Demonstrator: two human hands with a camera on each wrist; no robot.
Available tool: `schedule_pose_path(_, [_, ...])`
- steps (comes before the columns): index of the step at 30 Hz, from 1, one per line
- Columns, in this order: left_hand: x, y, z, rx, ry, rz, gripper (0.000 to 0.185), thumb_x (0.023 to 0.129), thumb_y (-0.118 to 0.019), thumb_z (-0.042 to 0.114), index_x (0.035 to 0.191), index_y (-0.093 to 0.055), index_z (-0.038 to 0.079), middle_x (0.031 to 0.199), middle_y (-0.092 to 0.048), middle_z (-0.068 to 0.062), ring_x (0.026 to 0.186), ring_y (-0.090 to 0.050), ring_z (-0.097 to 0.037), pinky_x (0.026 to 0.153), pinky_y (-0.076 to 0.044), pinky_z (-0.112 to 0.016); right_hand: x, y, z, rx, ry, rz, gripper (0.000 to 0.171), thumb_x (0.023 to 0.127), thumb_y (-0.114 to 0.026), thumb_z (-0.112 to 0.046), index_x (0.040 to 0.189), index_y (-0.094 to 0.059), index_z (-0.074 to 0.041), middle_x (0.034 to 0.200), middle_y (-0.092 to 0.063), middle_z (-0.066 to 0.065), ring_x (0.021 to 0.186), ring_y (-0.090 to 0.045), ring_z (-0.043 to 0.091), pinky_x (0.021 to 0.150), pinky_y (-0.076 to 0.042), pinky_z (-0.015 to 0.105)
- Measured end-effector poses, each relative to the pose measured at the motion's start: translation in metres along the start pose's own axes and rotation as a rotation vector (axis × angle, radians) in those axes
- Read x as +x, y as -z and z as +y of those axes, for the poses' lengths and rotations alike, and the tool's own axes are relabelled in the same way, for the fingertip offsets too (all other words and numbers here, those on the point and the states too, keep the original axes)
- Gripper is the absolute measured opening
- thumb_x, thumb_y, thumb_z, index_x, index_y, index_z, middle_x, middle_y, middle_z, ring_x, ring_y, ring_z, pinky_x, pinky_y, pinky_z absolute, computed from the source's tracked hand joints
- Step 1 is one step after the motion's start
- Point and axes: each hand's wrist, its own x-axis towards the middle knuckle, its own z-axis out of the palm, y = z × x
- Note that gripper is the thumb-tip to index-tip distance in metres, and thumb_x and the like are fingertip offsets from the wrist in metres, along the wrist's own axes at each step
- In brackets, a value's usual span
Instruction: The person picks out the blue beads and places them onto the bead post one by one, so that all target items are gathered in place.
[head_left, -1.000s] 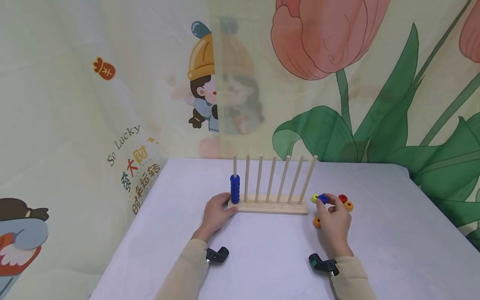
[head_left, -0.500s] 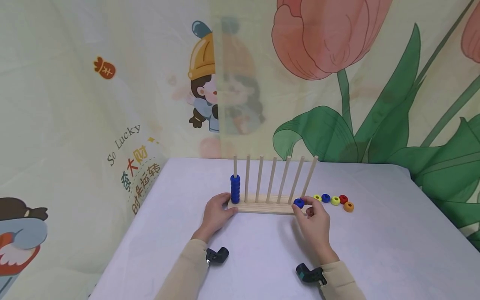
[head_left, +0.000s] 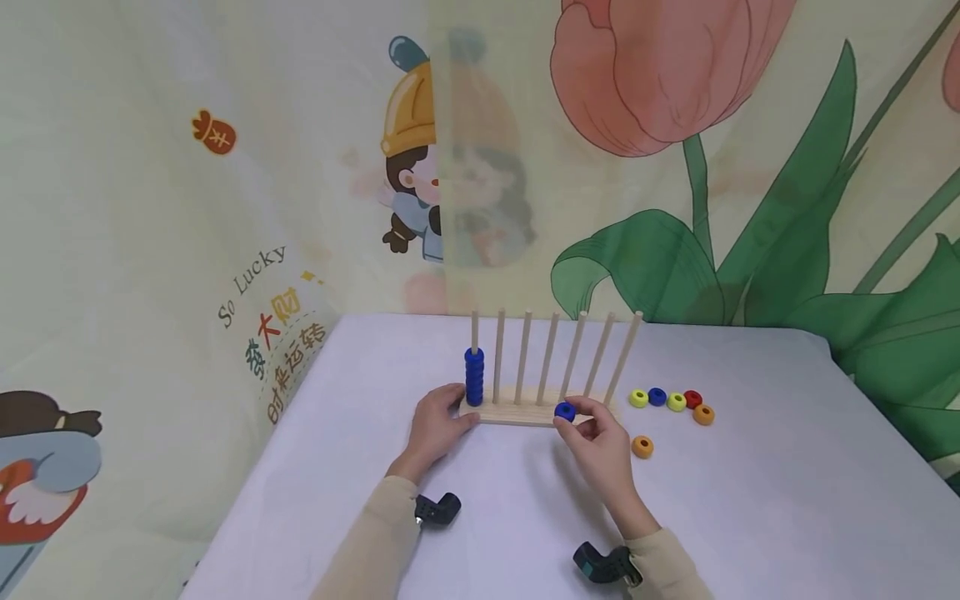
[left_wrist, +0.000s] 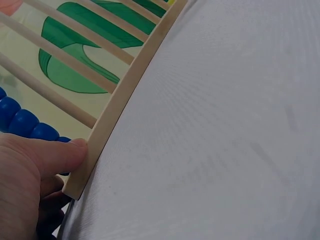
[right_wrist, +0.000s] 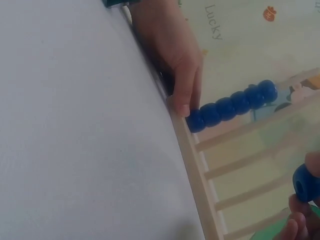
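A wooden rack (head_left: 517, 413) with several upright pegs stands on the table. Its leftmost peg carries a stack of blue beads (head_left: 474, 377); the other pegs are bare. My left hand (head_left: 437, 427) grips the left end of the base, thumb on the front edge, as the left wrist view shows too. Between the thumb and fingers of my right hand (head_left: 602, 446) is a single blue bead (head_left: 565, 412), held in front of the right half of the rack. In the right wrist view the hole of this held bead (right_wrist: 305, 184) shows.
Right of the rack lie loose beads: a yellow bead (head_left: 638, 398), a blue bead (head_left: 657, 397), another yellow bead (head_left: 676, 402), a red bead (head_left: 693, 399) and an orange bead (head_left: 703, 415). A second orange bead (head_left: 642, 447) lies nearer. Behind the table hangs a printed curtain (head_left: 337, 167).
My right hand has carried the blue bead from the loose beads leftward to the front of the rack. The left hand keeps its grip on the base.
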Motion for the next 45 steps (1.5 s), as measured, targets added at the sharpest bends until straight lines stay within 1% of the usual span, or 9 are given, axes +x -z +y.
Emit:
schedule_pose_path(3, [0.002, 0.000, 0.000, 0.004, -0.005, -0.001, 0.055, 0.083, -0.076, 0.023, 0.130, -0.060, -0.001, 0.132, -0.060, -0.015, 0.128, -0.050, -0.034, 0.110, -0.036, -0.050, 0.003, -0.004, -0.007, 0.009, 0.014, -0.030, 0.037, 0.085, -0.077, -0.016, 0.119, -0.066, -0.009, 0.104, -0.066, 0.003, 0.071, -0.054, 0.016, 0.051, -0.045, 0.020])
schedule_pose_path(7, [0.001, -0.001, 0.001, 0.012, 0.006, -0.011, 0.056, 0.084, -0.077, 0.024, 0.131, -0.060, 0.000, 0.133, -0.060, -0.015, 0.129, -0.050, -0.034, 0.111, -0.035, -0.051, 0.009, -0.010, -0.020, 0.033, 0.048, -0.067, 0.037, 0.085, -0.077, -0.017, 0.119, -0.066, -0.008, 0.097, -0.066, 0.004, 0.070, -0.055, 0.017, 0.049, -0.045, 0.021])
schedule_pose_path(14, [0.000, 0.001, 0.002, 0.030, 0.002, -0.003, 0.056, 0.084, -0.076, 0.025, 0.131, -0.059, -0.001, 0.133, -0.060, -0.016, 0.129, -0.050, -0.035, 0.111, -0.034, -0.052, 0.024, -0.024, -0.048, 0.071, 0.180, -0.099, 0.033, 0.087, -0.075, -0.017, 0.117, -0.067, -0.007, 0.094, -0.066, 0.002, 0.070, -0.056, 0.016, 0.051, -0.047, 0.021])
schedule_pose_path(18, [-0.001, 0.003, 0.000, 0.032, 0.010, 0.005, 0.056, 0.083, -0.077, 0.024, 0.130, -0.060, -0.002, 0.131, -0.061, -0.016, 0.127, -0.051, -0.035, 0.110, -0.036, -0.051, 0.032, -0.032, -0.060, 0.056, 0.265, -0.132, 0.032, 0.086, -0.075, -0.015, 0.116, -0.067, -0.006, 0.097, -0.066, 0.002, 0.070, -0.057, 0.014, 0.055, -0.049, 0.022])
schedule_pose_path(25, [-0.002, 0.002, 0.000, 0.016, -0.007, 0.018, 0.056, 0.082, -0.078, 0.022, 0.129, -0.060, -0.003, 0.130, -0.062, -0.017, 0.125, -0.053, -0.036, 0.108, -0.038, -0.051, 0.046, -0.037, -0.077, -0.010, 0.369, -0.130, 0.029, 0.086, -0.075, -0.011, 0.114, -0.068, -0.006, 0.100, -0.067, 0.004, 0.069, -0.060, 0.011, 0.059, -0.052, 0.023])
schedule_pose_path(28, [-0.001, 0.001, 0.000, 0.026, -0.006, 0.015, 0.057, 0.082, -0.079, 0.023, 0.129, -0.060, -0.002, 0.130, -0.061, -0.016, 0.125, -0.053, -0.035, 0.108, -0.038, -0.051, 0.052, -0.037, -0.084, 0.000, 0.361, -0.154, 0.028, 0.087, -0.073, -0.010, 0.115, -0.068, -0.005, 0.102, -0.067, 0.005, 0.069, -0.060, 0.012, 0.057, -0.052, 0.023])
schedule_pose_path(35, [0.000, 0.000, -0.001, 0.050, 0.011, 0.018, 0.056, 0.084, -0.077, 0.026, 0.132, -0.059, 0.001, 0.133, -0.061, -0.013, 0.127, -0.052, -0.031, 0.109, -0.039, -0.049, 0.063, -0.037, -0.113, 0.148, 0.229, -0.259, 0.031, 0.092, -0.069, -0.020, 0.121, -0.066, -0.009, 0.109, -0.067, 0.006, 0.071, -0.058, 0.017, 0.056, -0.047, 0.022])
schedule_pose_path(39, [-0.002, 0.001, 0.002, 0.054, 0.027, 0.006, 0.056, 0.085, -0.076, 0.026, 0.132, -0.059, 0.001, 0.134, -0.060, -0.013, 0.128, -0.051, -0.032, 0.110, -0.037, -0.049, 0.067, -0.036, -0.129, 0.147, 0.233, -0.262, 0.033, 0.092, -0.070, -0.020, 0.122, -0.065, -0.009, 0.112, -0.067, 0.007, 0.074, -0.060, 0.019, 0.057, -0.047, 0.021])
schedule_pose_path(45, [-0.002, -0.002, 0.001, 0.048, 0.002, 0.010, 0.056, 0.084, -0.076, 0.026, 0.132, -0.059, 0.000, 0.133, -0.061, -0.013, 0.128, -0.051, -0.032, 0.110, -0.037, -0.049, 0.080, -0.047, -0.135, 0.130, 0.238, -0.225, 0.033, 0.091, -0.070, -0.021, 0.123, -0.065, -0.011, 0.111, -0.068, 0.003, 0.075, -0.063, 0.017, 0.058, -0.051, 0.024])
